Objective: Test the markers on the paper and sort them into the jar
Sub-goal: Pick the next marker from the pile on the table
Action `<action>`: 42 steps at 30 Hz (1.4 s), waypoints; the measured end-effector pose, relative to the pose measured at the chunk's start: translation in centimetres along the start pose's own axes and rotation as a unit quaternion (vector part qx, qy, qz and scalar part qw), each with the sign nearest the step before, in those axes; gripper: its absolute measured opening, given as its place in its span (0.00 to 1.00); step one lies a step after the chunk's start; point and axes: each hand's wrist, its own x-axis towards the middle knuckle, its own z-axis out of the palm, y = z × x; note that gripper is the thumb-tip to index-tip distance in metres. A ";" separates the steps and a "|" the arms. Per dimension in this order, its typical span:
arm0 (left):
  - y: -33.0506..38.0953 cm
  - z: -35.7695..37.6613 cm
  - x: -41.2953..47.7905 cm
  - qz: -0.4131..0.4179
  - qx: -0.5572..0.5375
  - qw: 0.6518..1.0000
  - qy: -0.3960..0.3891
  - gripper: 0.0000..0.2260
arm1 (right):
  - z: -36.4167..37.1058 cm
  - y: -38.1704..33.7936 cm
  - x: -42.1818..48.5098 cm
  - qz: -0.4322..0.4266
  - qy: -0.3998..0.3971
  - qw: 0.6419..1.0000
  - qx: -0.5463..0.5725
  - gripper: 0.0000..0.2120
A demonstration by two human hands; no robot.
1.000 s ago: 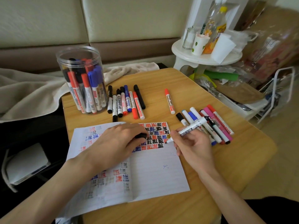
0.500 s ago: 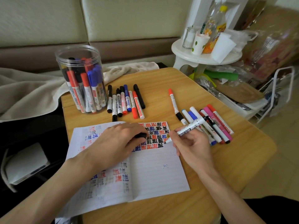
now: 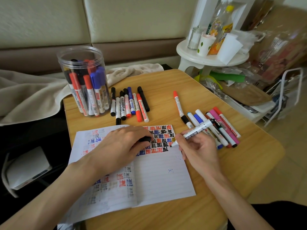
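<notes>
My right hand (image 3: 197,146) grips a white marker (image 3: 197,129) with its tip down on the lined paper (image 3: 162,176), at the right end of rows of red, blue and black test marks. On the paper to the left rests my left hand (image 3: 119,145), fingers curled round a black cap (image 3: 146,139). A clear plastic jar (image 3: 83,80) with several markers stands at the table's back left. Beside it lies a row of several markers (image 3: 129,103). Another group of markers (image 3: 221,128) lies right of the paper, with a lone red marker (image 3: 178,102) behind it.
The wooden table (image 3: 166,83) ends close on the right and front. A beige blanket (image 3: 29,92) lies on the sofa at left. Behind the table on the right, a white round stand (image 3: 211,58) carries cups and bottles, with clutter and a wire rack beyond it.
The lone red marker has rolled right and turned, now lying near the black-capped marker. My right hand has shifted the white marker's tip slightly on the paper. My left hand has stayed in place.
</notes>
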 end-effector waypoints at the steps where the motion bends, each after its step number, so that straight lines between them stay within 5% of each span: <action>1: 0.0 0.0 0.0 0.001 0.001 1.000 0.001 0.13 | 0.0 0.0 0.0 0.000 -0.002 1.000 0.000 0.03; 42: 0.1 -0.1 0.1 0.012 0.011 1.000 0.004 0.14 | 0.2 0.1 -0.2 -0.012 -0.013 0.999 -0.038 0.06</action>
